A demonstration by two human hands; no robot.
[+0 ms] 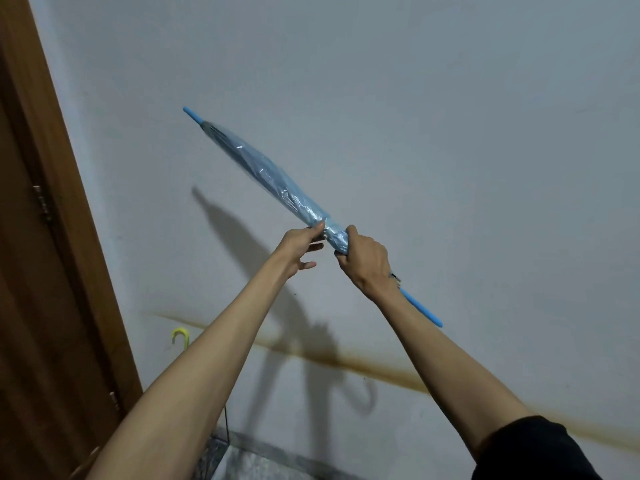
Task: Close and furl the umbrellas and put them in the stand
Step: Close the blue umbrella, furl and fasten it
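Umbrella (blue, see-through film canopy) is hanging in the air in front of the wall, slanting from its tip up-left of the fingers to the straight blue handle down-right of them. Yellow hooked handle is showing well below-left of the fingers, likely a second umbrella; stand not clearly visible. Left hand is pinching the gathered canopy hem with thumb and forefinger, the rest hanging loose. Right hand is wrapping fully round the canopy end just beside it. Judging: light, stiff shaft, slick crinkly film, thin ribs. Grip the handle or gathered waist, not mid-canopy. Count: one blue umbrella, one yellow handle, two hands.
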